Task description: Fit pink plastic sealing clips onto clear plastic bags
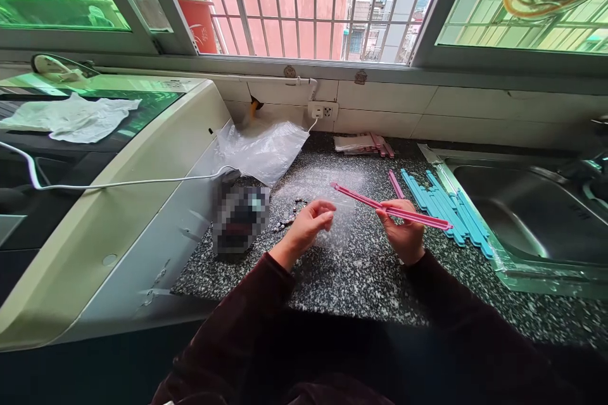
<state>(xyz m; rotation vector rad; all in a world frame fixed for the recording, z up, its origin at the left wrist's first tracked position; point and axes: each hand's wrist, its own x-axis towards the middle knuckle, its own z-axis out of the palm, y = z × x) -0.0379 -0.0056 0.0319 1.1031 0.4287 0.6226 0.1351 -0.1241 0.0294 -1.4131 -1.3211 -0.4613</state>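
A long, thin pink plastic bag clip (422,218) lies across my right hand (403,231), which is closed around its middle. One end points up and left, in front of my left hand (310,226). That left hand has loosely curled fingers, the thumb a little apart, and nothing visible in it. Clear plastic (335,231) lies on the counter beside and beneath the left hand. Another pink strip (395,184) rests behind my right hand. To the right is a loose pile of blue strips (444,205) of similar shape.
A steel sink (527,202) is at the right. Packaged items with pink strips (363,143) lie by the wall, below a socket (323,111). A crumpled plastic bag (266,145), a blurred dark object (240,220) and a beaded string (284,224) are on the left; a white cable (128,183) crosses there.
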